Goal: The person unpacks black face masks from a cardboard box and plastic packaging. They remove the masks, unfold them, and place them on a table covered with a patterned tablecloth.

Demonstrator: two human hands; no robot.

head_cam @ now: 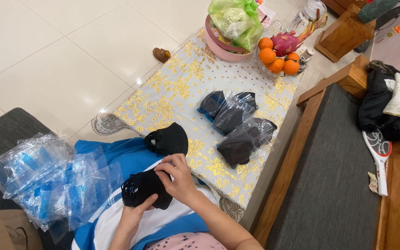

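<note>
Around the grip: a second black face mask (pixel 167 140) lies loose on the table edge just beyond the hands, touching the blue cloth (pixel 116 155) on the person's lap.
Bagged masks: three black masks in clear bags (pixel 237 127) lie in a loose row farther out on the table and to the right of the grip, overlapping one another.
Left of the grip: a pile of empty clear bags with blue print (pixel 47 178) rests on the grey seat (pixel 5 132), near the left hand but not touching it.
Far end: a pink basket with green bags (pixel 232 32) and a glass bowl of oranges and a dragon fruit (pixel 281 55) stand well apart from the hands.
Held thing: a black face mask (pixel 142 187), folded in half, soft and matte, ear loops bunched at its left end, sits over the lap.
Left hand (pixel 133 215): closed under the mask's lower edge, thumb up against the fabric.
Right hand (pixel 177 178): fingers curled over the mask's upper right corner, pinching it.
Edges: the table (pixel 177 88) with its gold-flowered cloth ends just right of the grip, at a wooden bench with a grey cushion (pixel 329 185).
Open room: bare tablecloth lies beyond the loose mask, toward the far left corner.
</note>
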